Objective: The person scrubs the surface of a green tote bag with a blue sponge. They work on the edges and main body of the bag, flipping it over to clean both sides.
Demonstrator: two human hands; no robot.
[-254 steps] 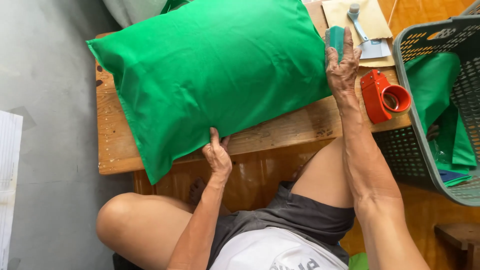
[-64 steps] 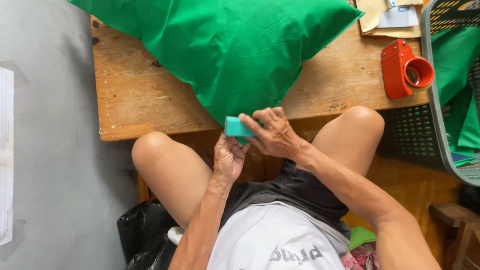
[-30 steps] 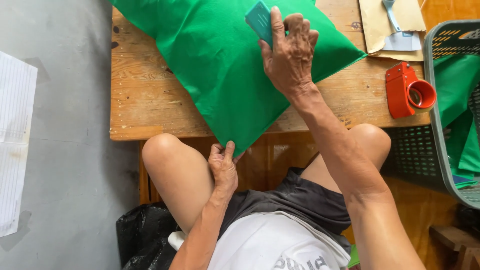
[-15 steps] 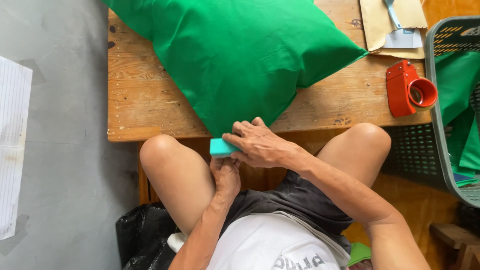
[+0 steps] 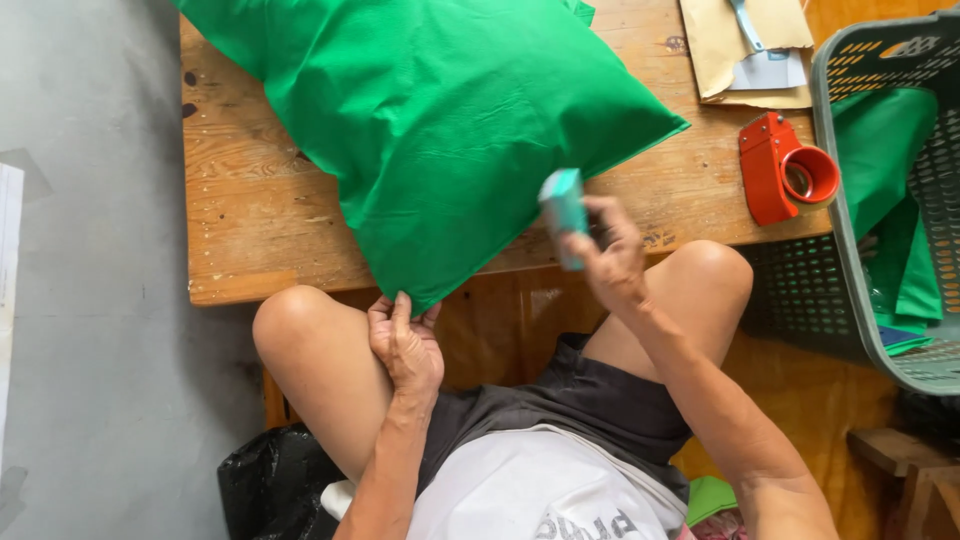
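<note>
— Green cloth, soft and stuffed: how does that green cushion [image 5: 440,130] handle for you?

— It looks light and yielding to me, so it should sag wherever you don't support it. The cover looks smooth and a little slippery. You have it lying on the wooden table [image 5: 250,250], with its lowest corner hanging over the near edge, between your knees.

— Where do I take hold?

— At that corner, where the fabric bunches. Your left hand [image 5: 405,340] is already pinched shut on it, fingers pointing up at the tip. A grip on the bare flat face would likely just slide.

— And my other hand?

— Your right hand [image 5: 610,255] is raised just off the cushion's right edge, closed around a small teal block [image 5: 565,215]. What the block is, I cannot tell. The two hands are apart, one at the corner, one beside the flank.

— Which way does it point?

— Its long axis runs diagonally, from the far left of the table down toward you. One corner points right, toward the red tape dispenser [image 5: 785,175] and the grey basket [image 5: 900,330].
</note>
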